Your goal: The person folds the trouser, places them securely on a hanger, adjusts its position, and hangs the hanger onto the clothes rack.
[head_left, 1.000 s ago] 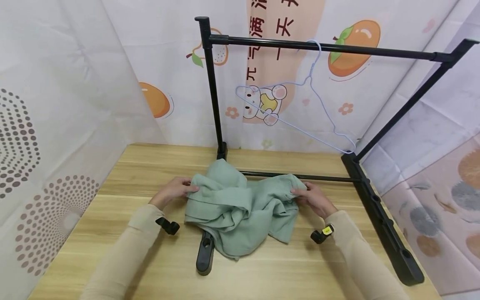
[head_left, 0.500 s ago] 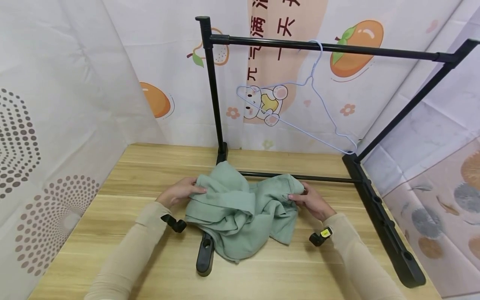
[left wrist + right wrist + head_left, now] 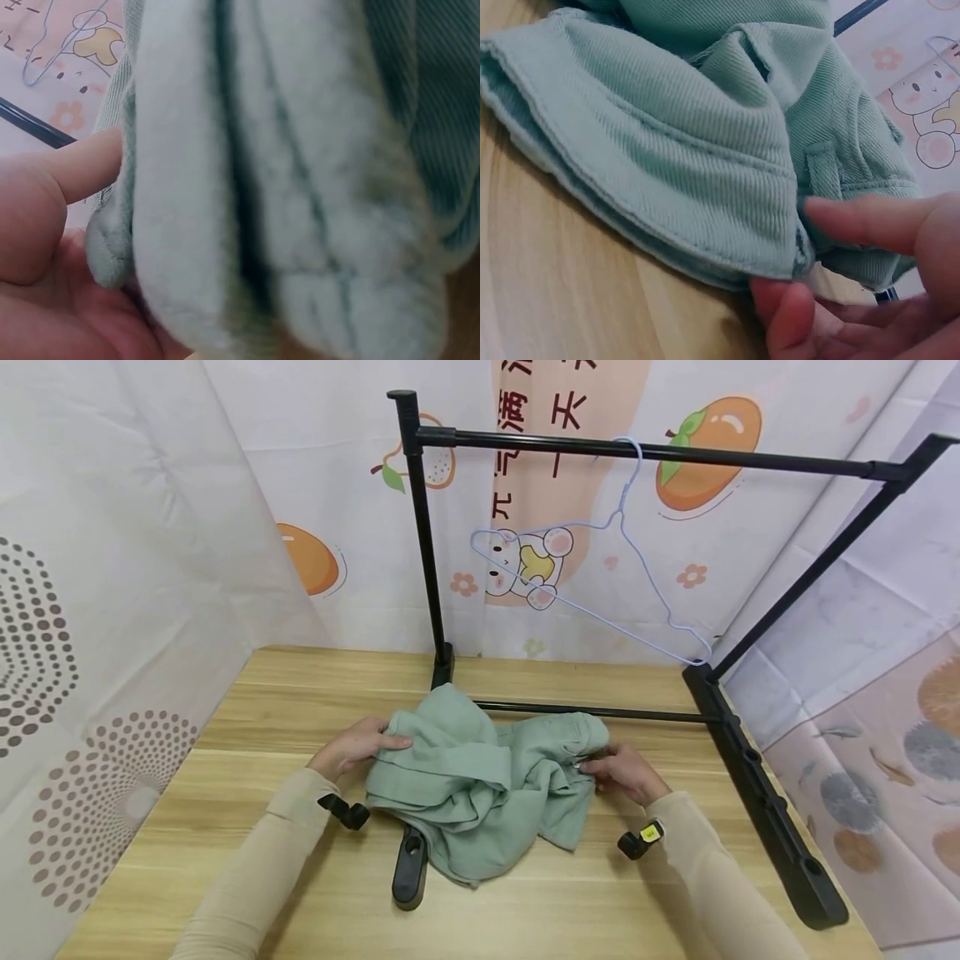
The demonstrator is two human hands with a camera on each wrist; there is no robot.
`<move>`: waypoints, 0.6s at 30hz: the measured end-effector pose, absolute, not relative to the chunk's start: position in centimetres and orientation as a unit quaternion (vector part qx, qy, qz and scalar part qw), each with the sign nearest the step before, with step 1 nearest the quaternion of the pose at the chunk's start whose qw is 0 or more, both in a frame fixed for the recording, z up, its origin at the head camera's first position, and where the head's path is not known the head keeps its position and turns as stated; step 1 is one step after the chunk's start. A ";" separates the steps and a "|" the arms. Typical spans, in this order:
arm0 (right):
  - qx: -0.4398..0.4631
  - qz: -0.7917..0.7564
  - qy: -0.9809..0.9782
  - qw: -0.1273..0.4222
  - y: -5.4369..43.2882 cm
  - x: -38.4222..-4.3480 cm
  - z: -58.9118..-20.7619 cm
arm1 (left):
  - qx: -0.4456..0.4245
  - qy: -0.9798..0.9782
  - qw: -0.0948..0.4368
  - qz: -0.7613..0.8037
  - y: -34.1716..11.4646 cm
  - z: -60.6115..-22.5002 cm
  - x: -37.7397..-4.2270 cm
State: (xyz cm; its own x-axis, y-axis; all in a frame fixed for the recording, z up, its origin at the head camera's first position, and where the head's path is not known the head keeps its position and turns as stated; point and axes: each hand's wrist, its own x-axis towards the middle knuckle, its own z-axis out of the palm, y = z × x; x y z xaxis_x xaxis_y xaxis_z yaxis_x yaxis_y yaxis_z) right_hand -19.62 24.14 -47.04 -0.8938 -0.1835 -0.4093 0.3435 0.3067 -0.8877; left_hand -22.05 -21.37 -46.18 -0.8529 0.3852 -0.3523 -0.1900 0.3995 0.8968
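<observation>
Crumpled pale green trousers (image 3: 472, 777) lie in a heap on the table, partly over the rack's left foot. At the heap's left side my left hand (image 3: 356, 748) grips the cloth, thumb on top and fingers beneath. In the left wrist view thick folds of the trousers (image 3: 300, 180) hide most of those fingers. My right hand (image 3: 627, 772) holds the right end. The right wrist view has its thumb beside a belt loop (image 3: 825, 172) and its curled fingers under a stitched hem (image 3: 682, 240).
A black garment rack (image 3: 570, 443) stands around and behind the heap, its right foot (image 3: 765, 793) running toward the front. From its top bar hangs a light blue wire hanger (image 3: 622, 514). Printed curtains (image 3: 352, 485) enclose the wooden table (image 3: 285, 702).
My left hand shifts slightly right with its cloth, then stays about there. The right hand slides a little lower along the right end, and the corner there folds over.
</observation>
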 end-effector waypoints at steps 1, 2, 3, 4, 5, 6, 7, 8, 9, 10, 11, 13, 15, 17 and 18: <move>0.056 -0.579 0.781 0.229 24.1 -19.6 -47.0 | 0.062 0.796 0.264 0.542 -21.4 -46.2 -22.0; 0.057 -0.571 0.785 0.233 24.0 -19.5 -47.0 | 0.060 0.798 0.263 0.539 -21.5 -46.2 -22.0; 0.054 -0.564 0.789 0.238 23.9 -19.5 -46.9 | 0.060 0.800 0.262 0.537 -21.5 -46.2 -21.9; 0.060 -0.557 0.793 0.240 23.9 -19.4 -46.8 | 0.060 0.800 0.262 0.536 -21.4 -46.2 -21.9; 0.061 -0.552 0.796 0.241 23.9 -19.3 -46.8 | 0.059 0.801 0.261 0.536 -21.3 -46.2 -21.8; 0.062 -0.548 0.799 0.241 23.9 -19.3 -46.7 | 0.056 0.801 0.257 0.538 -21.2 -46.1 -21.8; 0.060 -0.543 0.802 0.240 23.9 -19.2 -46.7 | 0.053 0.802 0.253 0.538 -21.2 -46.1 -21.8; 0.057 -0.540 0.805 0.237 24.0 -19.2 -46.6 | 0.046 0.802 0.248 0.541 -21.1 -46.0 -21.7; 0.059 -0.538 0.808 0.234 24.1 -19.2 -46.6 | 0.045 0.803 0.242 0.543 -21.0 -45.8 -21.7; 0.063 -0.534 0.811 0.231 24.2 -19.1 -46.5 | 0.039 0.803 0.236 0.546 -20.9 -45.6 -21.6; 0.062 -0.529 0.815 0.228 24.5 -19.1 -46.4 | 0.034 0.804 0.230 0.547 -20.9 -45.4 -21.5; 0.066 -0.518 0.822 0.225 25.3 -18.9 -46.2 | 0.027 0.809 0.218 0.546 -21.0 -44.9 -21.2; 0.077 -0.509 0.829 0.219 26.4 -18.7 -45.9 | 0.017 0.814 0.206 0.542 -21.2 -44.4 -21.0; 0.085 -0.502 0.834 0.215 27.6 -18.5 -45.6 | 0.007 0.820 0.197 0.538 -21.4 -44.0 -20.8; 0.088 -0.500 0.835 0.213 28.3 -18.3 -45.4 | 0.008 0.822 0.194 0.535 -21.6 -43.8 -20.7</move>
